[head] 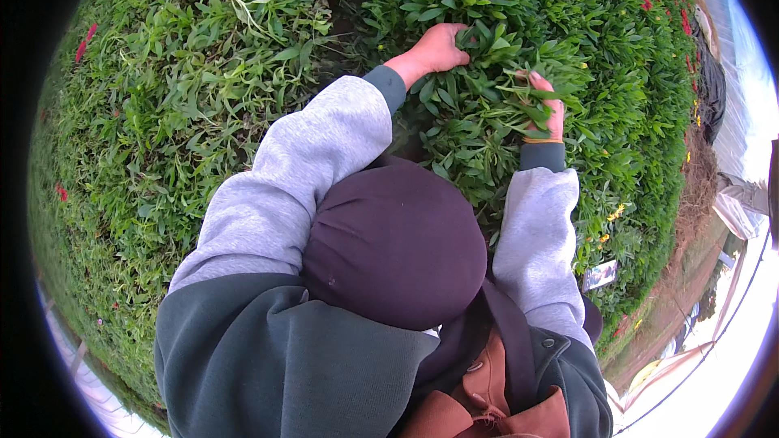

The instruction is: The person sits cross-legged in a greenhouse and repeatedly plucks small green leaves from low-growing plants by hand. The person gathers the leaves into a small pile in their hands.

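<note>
My left hand point(435, 50) reaches into a dense green leafy plant point(499, 42), its thumb and forefinger around the base of a shoot. Leaves hide the fingertips, so whether they grip the stem is unclear. To its right, my right hand point(552, 112) holds a small bunch of leafy cuttings point(532, 97), with the leaves spreading over the palm and fingers. An orange band point(543, 140) circles the right wrist. More low foliage lies between both hands and my body.
Paler, looser plants point(243, 73) cover the left side, beyond a dark gap point(350, 24). A phone point(600, 275) with a lit screen rests among plants at right, near yellow flowers point(616, 213). Red flowers point(686, 22) and a brown dirt path point(694, 243) border the bed. Dark purple cloth point(395, 243) fills the near middle.
</note>
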Available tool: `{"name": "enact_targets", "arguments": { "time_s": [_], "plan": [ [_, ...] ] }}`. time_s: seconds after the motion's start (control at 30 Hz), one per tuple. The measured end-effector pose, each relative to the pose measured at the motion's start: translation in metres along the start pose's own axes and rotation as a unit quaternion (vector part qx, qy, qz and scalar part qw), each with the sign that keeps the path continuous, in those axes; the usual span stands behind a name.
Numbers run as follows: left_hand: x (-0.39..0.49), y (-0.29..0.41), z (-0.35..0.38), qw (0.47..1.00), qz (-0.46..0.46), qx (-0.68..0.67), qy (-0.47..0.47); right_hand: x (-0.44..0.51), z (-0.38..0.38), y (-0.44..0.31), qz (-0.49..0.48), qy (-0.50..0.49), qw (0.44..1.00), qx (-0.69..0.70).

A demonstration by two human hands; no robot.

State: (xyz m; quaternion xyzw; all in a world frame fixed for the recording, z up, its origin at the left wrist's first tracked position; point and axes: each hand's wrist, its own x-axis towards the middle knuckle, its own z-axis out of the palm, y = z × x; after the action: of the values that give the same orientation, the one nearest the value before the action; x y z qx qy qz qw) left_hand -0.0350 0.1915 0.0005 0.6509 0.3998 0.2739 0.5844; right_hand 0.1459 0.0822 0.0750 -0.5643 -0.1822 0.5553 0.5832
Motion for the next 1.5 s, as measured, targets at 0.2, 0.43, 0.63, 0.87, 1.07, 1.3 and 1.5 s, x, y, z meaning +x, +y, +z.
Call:
{"name": "enact_targets", "arguments": {
  "time_s": [0.2, 0.43, 0.63, 0.87, 1.07, 1.3, 1.5],
  "plan": [
    [0.004, 0.006, 0.002, 0.999, 0.01, 0.027, -0.039, -0.004, -0.006, -0.004, -0.004, -0.03, 0.998, -0.046],
    [0.014, -0.001, -0.004, 0.996, -0.065, -0.052, -0.032, -0.005, 0.016, -0.005, -0.009, 0.028, 0.995, -0.096],
    [0.012, -0.006, -0.016, 0.979, -0.113, -0.169, -0.004, 0.011, 0.028, 0.004, -0.039, 0.006, 0.989, -0.145],
    [0.015, -0.006, -0.016, 0.977, -0.128, -0.168, 0.013, 0.043, 0.032, 0.025, -0.156, 0.005, 0.935, -0.318],
    [0.02, -0.015, -0.015, 0.982, -0.104, -0.16, -0.003, 0.048, 0.023, 0.025, -0.169, 0.041, 0.943, -0.282],
    [0.019, -0.004, -0.011, 0.983, -0.116, -0.145, 0.002, 0.049, 0.027, 0.028, -0.182, -0.027, 0.934, -0.307],
    [0.02, -0.003, -0.012, 0.984, -0.11, -0.142, 0.005, 0.039, 0.029, 0.012, -0.157, 0.061, 0.946, -0.278]
  ]
}}
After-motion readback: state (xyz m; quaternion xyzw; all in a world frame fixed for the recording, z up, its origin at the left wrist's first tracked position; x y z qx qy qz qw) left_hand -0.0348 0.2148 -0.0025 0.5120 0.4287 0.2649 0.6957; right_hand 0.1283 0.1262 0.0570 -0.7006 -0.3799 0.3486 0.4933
